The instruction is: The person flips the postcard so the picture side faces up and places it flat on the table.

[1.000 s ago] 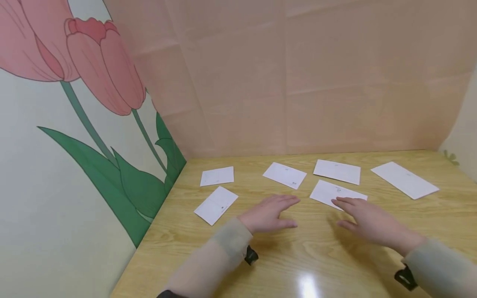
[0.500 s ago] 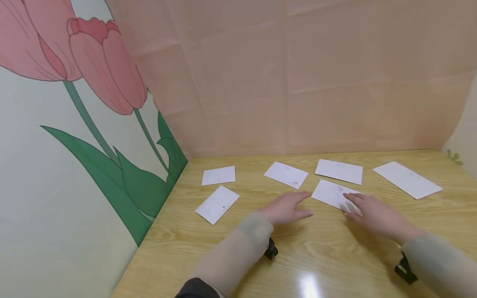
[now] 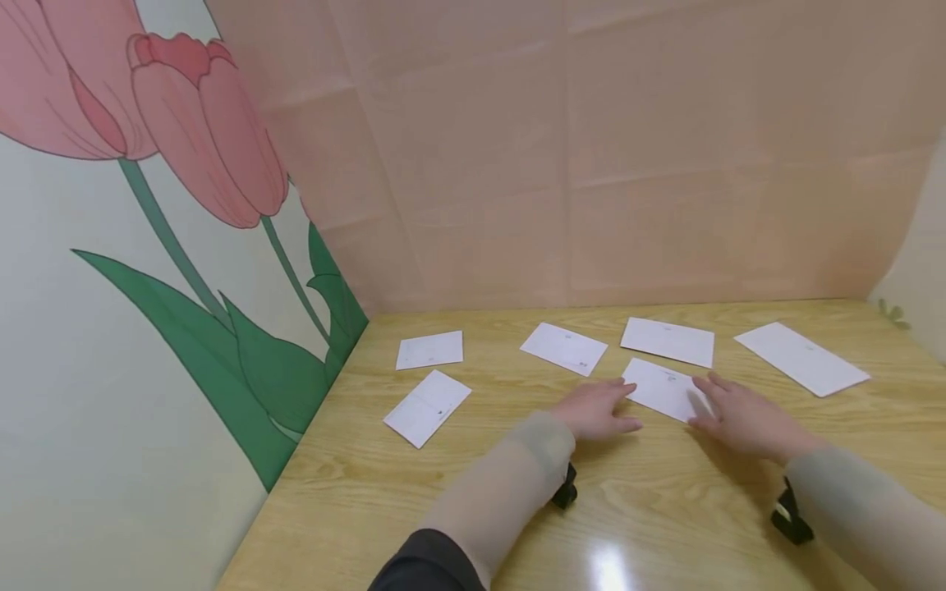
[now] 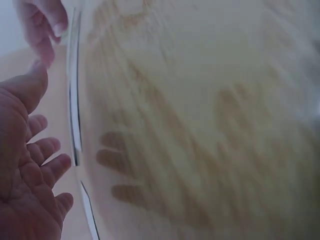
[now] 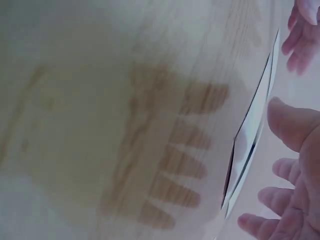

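Observation:
A white rectangular card (image 3: pixel 661 387) with a small printed mark lies on the wooden table between both hands. My left hand (image 3: pixel 597 409) is at its left end, fingertips right by the corner, thumb apart from the fingers. At the opposite end, my right hand (image 3: pixel 746 417) overlaps the card's right corner in the head view and hides part of it. Fingers look extended and spread in the left wrist view, where the left hand (image 4: pixel 30 160) casts a shadow on the tabletop. The right wrist view shows the right hand (image 5: pixel 290 185) also with spread fingers, near the thin card edges (image 5: pixel 247 142).
Behind the middle card lies another white card (image 3: pixel 668 341), with more at back centre (image 3: pixel 565 349) and far right (image 3: pixel 801 359). Two cards lie on the left, one behind (image 3: pixel 430 350) and one in front (image 3: pixel 428 409). A pink-beige sheet (image 3: pixel 458 180) hangs behind the table.
My left hand has moved right, up to the left end of the middle card. My right hand has shifted slightly right and lower toward that card's right end. The cards have stayed in place.

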The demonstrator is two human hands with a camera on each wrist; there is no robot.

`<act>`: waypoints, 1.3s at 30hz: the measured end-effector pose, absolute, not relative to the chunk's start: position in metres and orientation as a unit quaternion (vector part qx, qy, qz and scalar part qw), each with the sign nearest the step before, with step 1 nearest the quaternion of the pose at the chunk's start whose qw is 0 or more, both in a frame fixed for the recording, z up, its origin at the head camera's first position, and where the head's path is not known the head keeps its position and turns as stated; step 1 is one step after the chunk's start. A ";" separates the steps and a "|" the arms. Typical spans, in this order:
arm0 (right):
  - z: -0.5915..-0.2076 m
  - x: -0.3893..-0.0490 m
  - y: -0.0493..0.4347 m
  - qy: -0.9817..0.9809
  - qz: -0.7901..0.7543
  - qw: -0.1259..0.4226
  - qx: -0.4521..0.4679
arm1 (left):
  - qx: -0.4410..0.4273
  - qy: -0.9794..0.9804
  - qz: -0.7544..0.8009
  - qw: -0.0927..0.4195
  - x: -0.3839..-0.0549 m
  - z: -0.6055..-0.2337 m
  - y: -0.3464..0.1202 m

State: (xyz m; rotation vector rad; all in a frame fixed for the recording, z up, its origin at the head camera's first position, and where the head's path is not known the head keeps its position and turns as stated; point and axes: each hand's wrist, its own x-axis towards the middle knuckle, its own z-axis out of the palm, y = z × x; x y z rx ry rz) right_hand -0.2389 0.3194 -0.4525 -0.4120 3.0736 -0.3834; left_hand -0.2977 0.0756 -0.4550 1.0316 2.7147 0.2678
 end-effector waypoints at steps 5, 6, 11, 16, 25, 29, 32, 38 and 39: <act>-0.457 -0.237 0.321 0.987 -0.090 0.045 -0.124 | 0.340 0.932 0.056 0.108 -0.299 -0.459 0.090; -0.457 -0.236 0.321 0.987 -0.088 0.055 -0.122 | 0.336 0.934 0.052 0.110 -0.299 -0.460 0.091; -0.457 -0.234 0.321 0.983 -0.108 0.096 -0.112 | 0.319 0.937 0.021 0.137 -0.298 -0.461 0.095; -0.458 -0.232 0.321 0.979 -0.128 0.118 -0.109 | 0.323 0.934 -0.018 0.148 -0.296 -0.460 0.095; -0.457 -0.228 0.320 0.977 -0.128 0.123 -0.119 | 0.324 0.934 -0.055 0.142 -0.288 -0.454 0.093; -0.455 -0.226 0.318 0.977 -0.123 0.125 -0.124 | 0.317 0.936 -0.059 0.141 -0.283 -0.453 0.090; -0.453 -0.224 0.317 0.977 -0.121 0.126 -0.125 | 0.313 0.937 -0.055 0.147 -0.280 -0.452 0.087; -0.452 -0.221 0.311 0.976 -0.126 0.125 -0.128 | 0.317 0.934 -0.062 0.150 -0.274 -0.451 0.079; -0.452 -0.220 0.310 0.976 -0.124 0.124 -0.132 | 0.319 0.934 -0.062 0.150 -0.274 -0.451 0.077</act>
